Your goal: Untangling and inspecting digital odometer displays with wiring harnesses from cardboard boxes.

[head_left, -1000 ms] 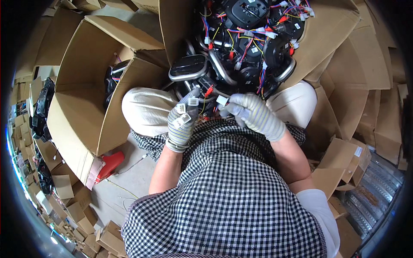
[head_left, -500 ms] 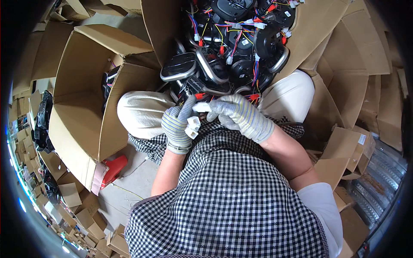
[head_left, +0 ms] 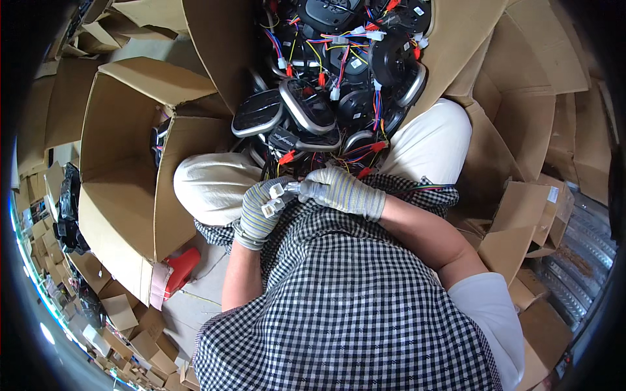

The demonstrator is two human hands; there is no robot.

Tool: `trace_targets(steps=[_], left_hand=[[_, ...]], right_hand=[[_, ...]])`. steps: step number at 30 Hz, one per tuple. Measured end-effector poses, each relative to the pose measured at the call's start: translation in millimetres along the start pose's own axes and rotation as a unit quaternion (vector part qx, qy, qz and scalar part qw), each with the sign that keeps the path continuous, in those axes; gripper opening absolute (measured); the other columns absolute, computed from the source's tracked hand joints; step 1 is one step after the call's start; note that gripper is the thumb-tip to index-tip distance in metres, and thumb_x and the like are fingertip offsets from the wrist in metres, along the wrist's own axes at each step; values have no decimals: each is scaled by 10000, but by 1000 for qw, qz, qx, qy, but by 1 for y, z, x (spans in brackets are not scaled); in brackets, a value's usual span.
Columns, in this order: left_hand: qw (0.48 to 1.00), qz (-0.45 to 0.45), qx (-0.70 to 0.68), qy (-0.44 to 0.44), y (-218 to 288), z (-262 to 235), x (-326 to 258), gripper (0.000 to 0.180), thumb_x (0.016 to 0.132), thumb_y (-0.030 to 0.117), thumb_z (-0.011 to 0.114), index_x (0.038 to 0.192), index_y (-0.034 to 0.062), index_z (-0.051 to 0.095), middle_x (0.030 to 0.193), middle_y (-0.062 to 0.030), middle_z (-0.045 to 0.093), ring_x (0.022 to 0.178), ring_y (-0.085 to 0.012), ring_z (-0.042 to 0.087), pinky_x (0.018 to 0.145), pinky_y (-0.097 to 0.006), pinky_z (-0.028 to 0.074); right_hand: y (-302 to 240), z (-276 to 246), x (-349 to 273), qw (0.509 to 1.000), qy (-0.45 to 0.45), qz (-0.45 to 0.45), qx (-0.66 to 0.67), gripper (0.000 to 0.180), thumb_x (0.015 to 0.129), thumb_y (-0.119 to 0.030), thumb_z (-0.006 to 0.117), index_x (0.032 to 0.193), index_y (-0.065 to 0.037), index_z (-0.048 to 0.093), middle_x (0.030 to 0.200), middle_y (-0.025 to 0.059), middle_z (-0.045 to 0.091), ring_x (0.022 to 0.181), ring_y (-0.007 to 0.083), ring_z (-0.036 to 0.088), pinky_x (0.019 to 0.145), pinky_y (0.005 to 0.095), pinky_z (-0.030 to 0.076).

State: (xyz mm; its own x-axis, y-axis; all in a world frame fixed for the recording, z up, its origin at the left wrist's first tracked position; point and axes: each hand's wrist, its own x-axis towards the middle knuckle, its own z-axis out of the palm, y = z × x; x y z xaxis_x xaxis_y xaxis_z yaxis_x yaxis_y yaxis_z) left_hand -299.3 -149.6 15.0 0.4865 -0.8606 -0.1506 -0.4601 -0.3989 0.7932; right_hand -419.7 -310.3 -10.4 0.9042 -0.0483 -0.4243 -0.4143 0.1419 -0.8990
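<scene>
Cardboard boxes (head_left: 124,169) surround; both gloved hands, left (head_left: 259,212) and right (head_left: 339,190), meet, gripping white connectors (head_left: 274,199).

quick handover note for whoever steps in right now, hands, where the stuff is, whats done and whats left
Left hand: gloved, closed around white plug connectors held over the lap.
Right hand: gloved, its fingers pinching at the same connectors from the right.
Things: the wires run up to the black units piled in the big cardboard box between the knees. An open cardboard box at the left holds a few black parts. A red tool lies on the floor by the left leg.
Done: connectors in hand, brought close together.
Left: whether they are mated cannot be told; most of the pile remains in the box.
</scene>
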Motion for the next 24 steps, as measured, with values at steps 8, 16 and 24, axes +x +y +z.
trace_targets(steps=[8, 16, 24], left_hand=[[996, -54, -54, -36, 3, -6, -7, 329, 741, 142, 713, 1051, 54, 648, 889, -93, 674, 822, -215, 648, 738, -306, 507], [999, 15, -28, 22, -8, 4, -4, 284, 873, 228, 578, 1080, 37, 618, 922, -153, 625, 839, -295, 609, 727, -352, 488], [999, -20, -23, 20, -4, 5, -2, 289, 851, 199, 554, 1082, 41, 624, 861, -127, 635, 805, -253, 628, 709, -339, 499]], right_hand=[[-29, -87, 86, 981, 170, -91, 15, 289, 896, -272, 582, 1092, -60, 602, 862, 1, 598, 722, 67, 538, 621, 226, 448], [-52, -106, 221, 939, 247, 9, -238, 733, 782, -447, 611, 1388, -118, 362, 1291, 223, 498, 1172, 359, 500, 985, 382, 392], [-37, -117, 261, 941, 145, 38, -304, 565, 806, -413, 639, 1294, -164, 506, 1330, 185, 439, 1237, 339, 423, 979, 407, 400]])
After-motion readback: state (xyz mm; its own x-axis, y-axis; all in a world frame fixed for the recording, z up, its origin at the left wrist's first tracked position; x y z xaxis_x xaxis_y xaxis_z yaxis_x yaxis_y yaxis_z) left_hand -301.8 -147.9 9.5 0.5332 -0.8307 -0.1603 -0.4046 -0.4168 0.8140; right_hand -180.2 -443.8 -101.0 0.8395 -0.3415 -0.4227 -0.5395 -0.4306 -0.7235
